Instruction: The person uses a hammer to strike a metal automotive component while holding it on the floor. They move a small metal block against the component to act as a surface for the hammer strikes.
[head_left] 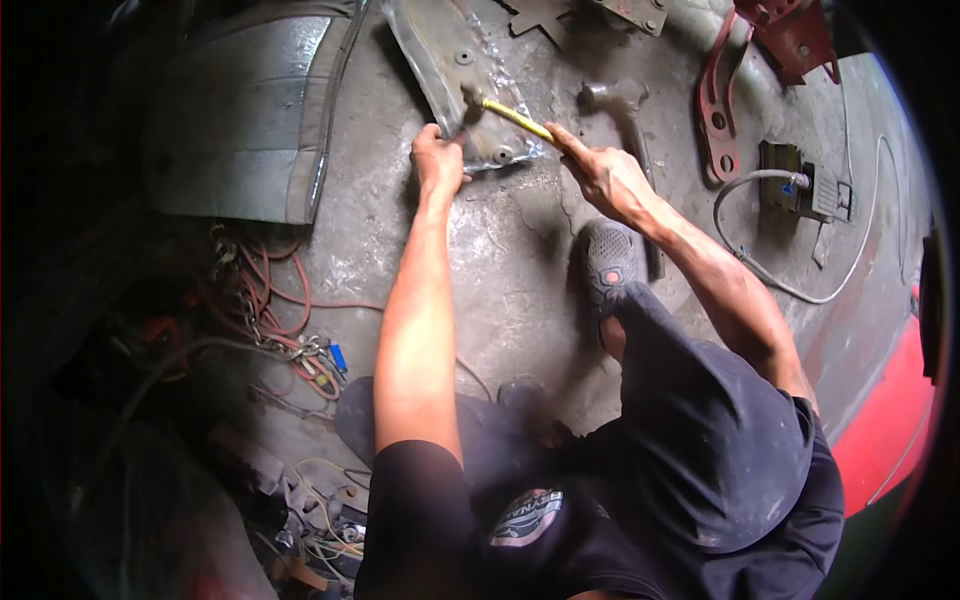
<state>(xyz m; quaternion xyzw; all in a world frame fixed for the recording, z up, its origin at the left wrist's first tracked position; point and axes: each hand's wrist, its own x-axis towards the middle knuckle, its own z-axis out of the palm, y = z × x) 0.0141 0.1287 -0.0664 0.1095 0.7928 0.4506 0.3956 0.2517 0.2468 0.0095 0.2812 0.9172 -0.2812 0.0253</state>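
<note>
The panel [445,75] is lying on the concrete floor [500,290], ahead of the person. It is showing bare grey metal, a rough and shiny right edge, and two round raised holes along its length. The head of the hammer [518,121] is standing over the panel; whether it is touching cannot be told. Its yellow handle is slanting down to the right.

The left hand [438,160] is gripping the panel at its near left corner, with the forearm reaching straight forward. The right hand [605,180] is clasping the handle's end, the thumb lying along it and the forearm angling in from the right.

A T-shaped tool [615,93] is lying right of the panel, partly behind the right hand. Farther right, a red bracket [716,110] is resting near a boxy device [820,190] with a grey hose [735,215]. To the left, a grey mat [260,110] is lying above a tangled red hose [265,285].
</note>
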